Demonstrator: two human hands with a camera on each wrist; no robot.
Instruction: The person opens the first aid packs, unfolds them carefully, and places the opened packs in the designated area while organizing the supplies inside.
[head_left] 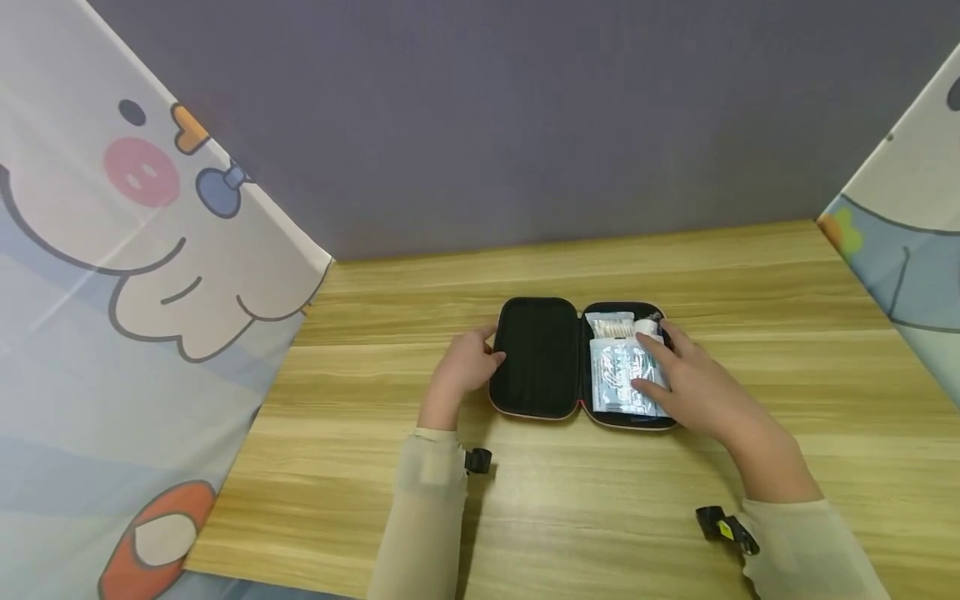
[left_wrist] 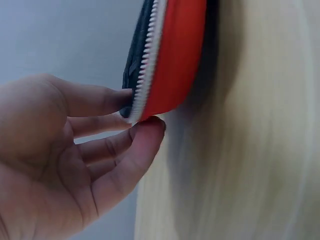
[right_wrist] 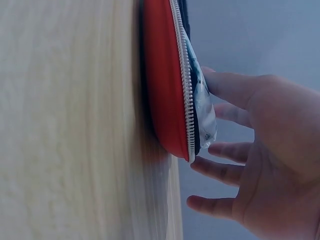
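A zippered case (head_left: 536, 358) lies unfolded on the table, black inside, with a red shell (left_wrist: 180, 55) showing in the left wrist view. My left hand (head_left: 463, 365) pinches the outer edge of its left half between thumb and fingers. In the right half sit a shiny light-blue packet (head_left: 617, 379), a bag of cotton swabs (head_left: 611, 327) and a small white item (head_left: 647, 326), partly covered by fingers. Over that half's right edge, my right hand (head_left: 701, 387) has its fingers spread, with thumb and fingertips at the packet. In the right wrist view the packet (right_wrist: 202, 112) bulges above the zipper.
The wood-grain table (head_left: 360, 417) extends around the case. Behind it rises a grey wall (head_left: 525, 125). Cartoon-print cloth (head_left: 90, 375) hangs at the left, with more at the right. Black wrist straps (head_left: 477, 461) hang from both sleeves.
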